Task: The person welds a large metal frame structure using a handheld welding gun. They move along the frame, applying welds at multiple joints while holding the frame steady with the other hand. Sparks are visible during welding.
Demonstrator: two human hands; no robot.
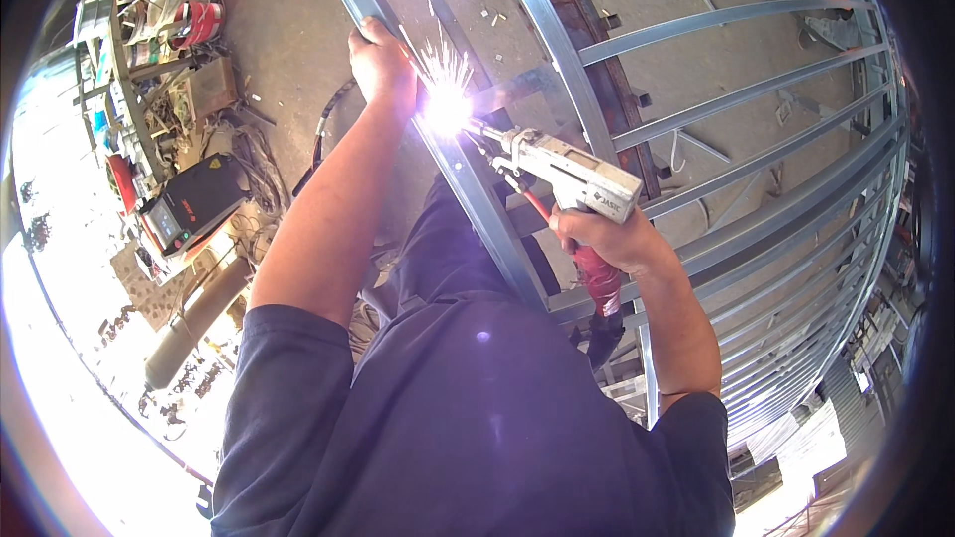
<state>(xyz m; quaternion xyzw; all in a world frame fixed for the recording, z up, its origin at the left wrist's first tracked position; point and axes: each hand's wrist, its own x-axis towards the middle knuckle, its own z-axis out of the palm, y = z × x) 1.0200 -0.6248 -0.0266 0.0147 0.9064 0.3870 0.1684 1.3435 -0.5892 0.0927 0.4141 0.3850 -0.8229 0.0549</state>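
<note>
My right hand [609, 235] is wrapped around the grip of a pale handheld welding gun [572, 171], whose nozzle points left. At the nozzle tip a white-violet glare throws sparks upward and hides the joint beneath it. The glare sits on a long grey square steel tube [476, 204], which runs from the top of the picture down to my lap. Just up the tube from the glare, my left hand [383, 68] is closed on its left edge; some of its fingers are hidden. A red-wrapped hose [598, 281] hangs below the gun.
A large frame of parallel steel bars [736, 119] fills the right side. At left stand a black-and-orange machine [194, 204], a grey gas cylinder [199, 323], coiled cables [261, 169] and a cluttered rack [124, 89]. Metal offcuts lie on the concrete floor [284, 15].
</note>
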